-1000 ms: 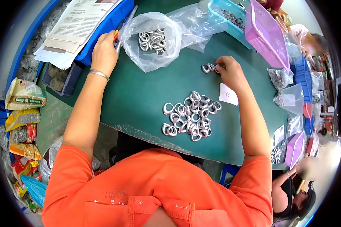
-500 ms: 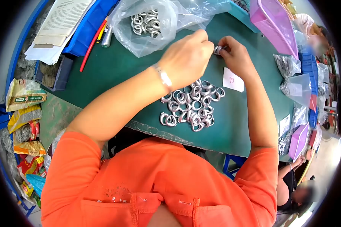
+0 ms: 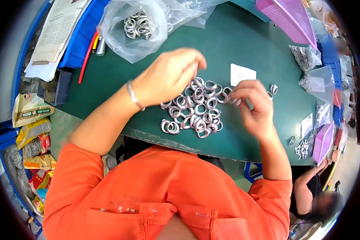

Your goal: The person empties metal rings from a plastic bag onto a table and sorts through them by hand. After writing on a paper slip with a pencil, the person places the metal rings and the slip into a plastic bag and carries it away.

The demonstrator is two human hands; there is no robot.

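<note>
A loose pile of silver metal rings (image 3: 200,109) lies on the green tabletop in front of me. Over its upper left edge is my left hand (image 3: 168,76), fingers bent down and together; its fingertips are partly hidden, so what they hold cannot be made out. At the pile's right side, my right hand (image 3: 257,105) is slightly blurred, with curled fingers around a silver metal ring (image 3: 236,101) at the tips. Just beyond that hand lies a separate small ring (image 3: 273,89). A white paper slip (image 3: 243,74) with handwriting lies above it.
An open clear plastic bag (image 3: 156,42) with more rings stands at the upper left, near a red pen (image 3: 89,58) and a blue tray (image 3: 74,52). A pink basket (image 3: 288,22) and bagged parts (image 3: 304,57) line the right. Another person (image 3: 308,188) sits at lower right.
My right hand has come down toward me, from above the paper slip to the pile's right side. My left hand has moved left and down, away from the right. The view has shifted slightly.
</note>
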